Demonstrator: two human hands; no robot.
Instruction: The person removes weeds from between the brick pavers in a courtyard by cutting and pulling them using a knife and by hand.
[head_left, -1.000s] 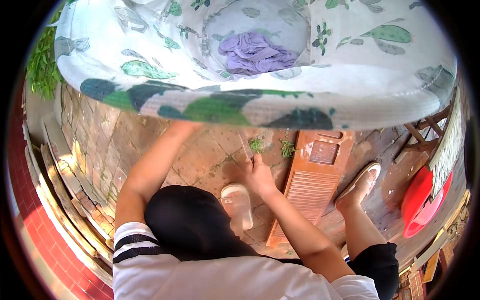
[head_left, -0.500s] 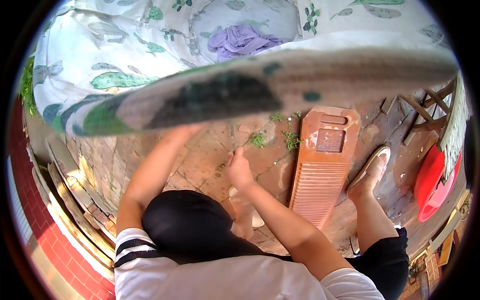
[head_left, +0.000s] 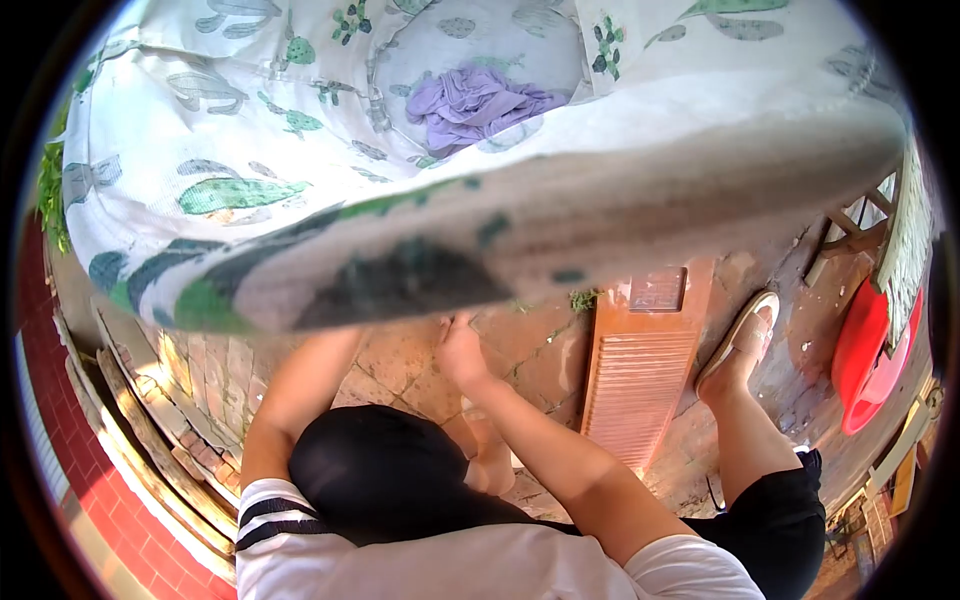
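Head view: both your arms reach forward to the near side of a big cloth hamper (head_left: 240,195) with cactus pictures on it. You can look down into it, and a crumpled purple cloth (head_left: 480,108) lies at the bottom. The near rim (head_left: 600,240) slants, and it sits lower in the view on your left. What the hamper stands on is hidden.

Your right hand (head_left: 458,352) is just below that rim, with its fingers curled in. The rim comes so close to the fingertips that I cannot tell if they are clamped on anything. Your left forearm (head_left: 310,375) goes behind the rim and your left hand is out of sight, so I cannot tell if its fingers are apart or together.

The step in hand looks like two-handed work down by the hamper's near side, but the small doings are covered up. The next move calls for slow, careful fingers, because the rim blocks your look at them.

A brown washboard (head_left: 640,385) is on the brick floor (head_left: 535,375), between your right hand and your right sandal (head_left: 742,340). Some green weeds (head_left: 583,299) poke out beside it. A red basin (head_left: 855,350) is well apart, far to your right.
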